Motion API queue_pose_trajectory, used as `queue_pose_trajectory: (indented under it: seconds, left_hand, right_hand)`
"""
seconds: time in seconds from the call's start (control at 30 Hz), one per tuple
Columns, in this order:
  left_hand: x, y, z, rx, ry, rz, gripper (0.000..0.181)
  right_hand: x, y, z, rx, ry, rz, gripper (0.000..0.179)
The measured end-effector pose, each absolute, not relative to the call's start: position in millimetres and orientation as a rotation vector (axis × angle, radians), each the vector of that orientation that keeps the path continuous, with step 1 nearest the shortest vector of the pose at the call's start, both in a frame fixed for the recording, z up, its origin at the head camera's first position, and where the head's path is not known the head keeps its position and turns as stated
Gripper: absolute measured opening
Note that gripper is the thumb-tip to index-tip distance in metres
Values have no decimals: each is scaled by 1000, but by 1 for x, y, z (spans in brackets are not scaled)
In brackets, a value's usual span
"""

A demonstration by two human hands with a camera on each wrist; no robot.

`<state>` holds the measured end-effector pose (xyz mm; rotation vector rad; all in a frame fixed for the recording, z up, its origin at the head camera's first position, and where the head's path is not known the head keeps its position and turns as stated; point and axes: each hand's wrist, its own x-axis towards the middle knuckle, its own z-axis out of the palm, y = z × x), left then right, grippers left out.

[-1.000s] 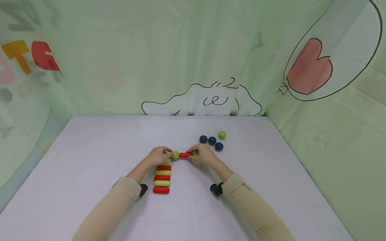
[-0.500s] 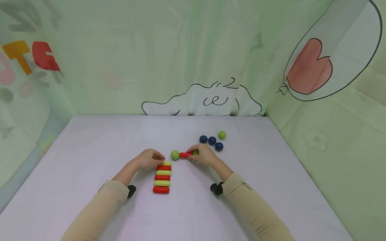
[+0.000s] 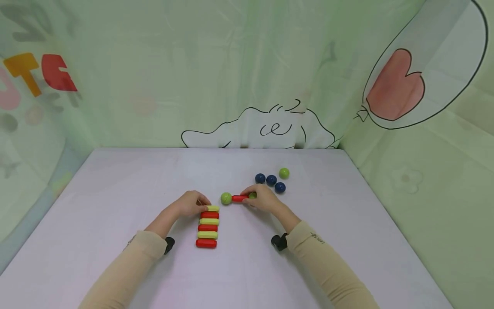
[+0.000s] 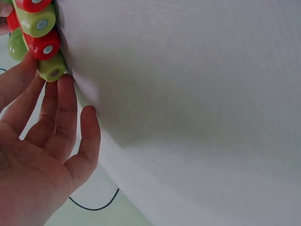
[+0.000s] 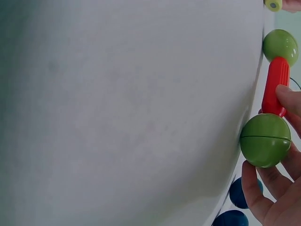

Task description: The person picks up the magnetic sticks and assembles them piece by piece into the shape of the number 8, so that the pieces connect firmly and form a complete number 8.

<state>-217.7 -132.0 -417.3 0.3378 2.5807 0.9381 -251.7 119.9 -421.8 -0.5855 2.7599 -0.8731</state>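
- Head view, centre: the left hand (image 3: 190, 203) pinches the yellow stick (image 3: 213, 208) topping the column; the right hand (image 3: 264, 198) grips the red stick (image 3: 239, 198) between the left ball (image 3: 226, 198) and right ball (image 5: 265, 140).
- Left wrist view, upper left: fingertips at the yellow stick's end; probably light, stiff; pinch mid-length.
- Right wrist view, right edge: thumb on the red stick, fingers around the right ball; glossy, likely slippery; cup it.

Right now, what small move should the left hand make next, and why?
Probably lift the farthest yellow-green rod toward the left green ball. The left hand pinches that rod's left end, while the right hand holds the red rod between that ball and the right green ball, leaving the left ball's outer side free.
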Motion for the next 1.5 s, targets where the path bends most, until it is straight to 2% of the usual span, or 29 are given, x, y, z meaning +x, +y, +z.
queue_pose_trajectory:
  seconds: [0.23,0.53,0.9,1.5]
  left_hand:
    - [-220,-126,-418,301,2590,968,19]
    - [-223,-116,-420,263,2620,953,17]
    - [-223,-109,-414,233,2659,934,27]
    - [-218,-97,-410,195,2746,929,24]
  right_hand:
    - [-251,125,-421,-634,2757,-889,20]
    - [-256,123,-425,-511,2778,-858,22]
    - [-255,123,-423,-515,2780,-880,22]
    - [-254,122,-420,-522,2777,-883,22]
